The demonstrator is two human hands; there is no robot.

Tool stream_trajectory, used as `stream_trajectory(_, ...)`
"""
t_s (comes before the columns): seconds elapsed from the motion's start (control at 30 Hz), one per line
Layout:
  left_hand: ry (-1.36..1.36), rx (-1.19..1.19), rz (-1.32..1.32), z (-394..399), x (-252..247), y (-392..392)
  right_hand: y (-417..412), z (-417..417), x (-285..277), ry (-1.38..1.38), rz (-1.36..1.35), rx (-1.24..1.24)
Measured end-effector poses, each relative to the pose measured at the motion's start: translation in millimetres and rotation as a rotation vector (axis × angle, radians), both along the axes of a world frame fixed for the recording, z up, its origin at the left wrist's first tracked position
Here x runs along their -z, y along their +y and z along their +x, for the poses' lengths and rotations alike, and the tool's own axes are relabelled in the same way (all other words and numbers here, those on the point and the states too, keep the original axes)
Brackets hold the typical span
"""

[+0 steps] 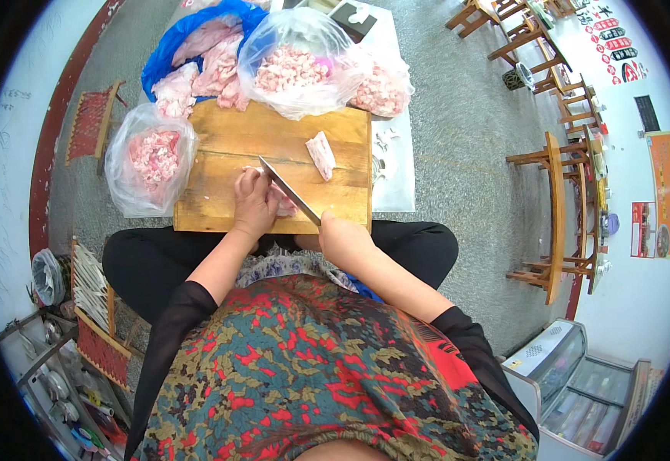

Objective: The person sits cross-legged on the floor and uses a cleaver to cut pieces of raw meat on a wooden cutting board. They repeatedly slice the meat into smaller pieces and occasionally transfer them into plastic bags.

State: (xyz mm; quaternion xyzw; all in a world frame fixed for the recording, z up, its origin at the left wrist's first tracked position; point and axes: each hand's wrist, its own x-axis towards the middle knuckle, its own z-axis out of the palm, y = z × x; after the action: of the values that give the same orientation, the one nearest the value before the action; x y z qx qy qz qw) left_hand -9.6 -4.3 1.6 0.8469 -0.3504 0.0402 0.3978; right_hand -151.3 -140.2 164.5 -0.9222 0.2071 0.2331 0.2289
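Observation:
My right hand (343, 239) grips the handle of a knife (290, 193), its blade slanting up and left over a wooden cutting board (225, 135). Beside the blade, my left hand (254, 201) presses on a piece of raw, fatty meat (283, 204), which the fingers and blade partly hide. A separate strip of pale meat (320, 155) lies at the board's right. Left of the board, a clear plastic bag (122, 173) holds small pink pieces. Behind it, a larger clear bag (289, 69) and another bag (380, 86) contain diced pieces. Large raw slabs (217, 60) lie in a blue plastic bag (159, 55).
The board's near edge is above my crossed or spread legs. A white-covered surface (395, 173) extends right of the board. A small red woven chair (88, 124) stands left; wooden benches (553, 219) and a glass-topped freezer (588, 386) are at right.

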Motion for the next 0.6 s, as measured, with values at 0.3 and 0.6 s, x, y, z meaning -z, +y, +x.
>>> stream_trajectory(0.3,0.006,-0.003,-0.051,-2,3,4,-6,38,33,-0.006,0.013,-0.064)
stream_trajectory(0.6,0.006,-0.048,0.043,0,0,-2,2,87,70,-0.216,-0.018,-0.107)
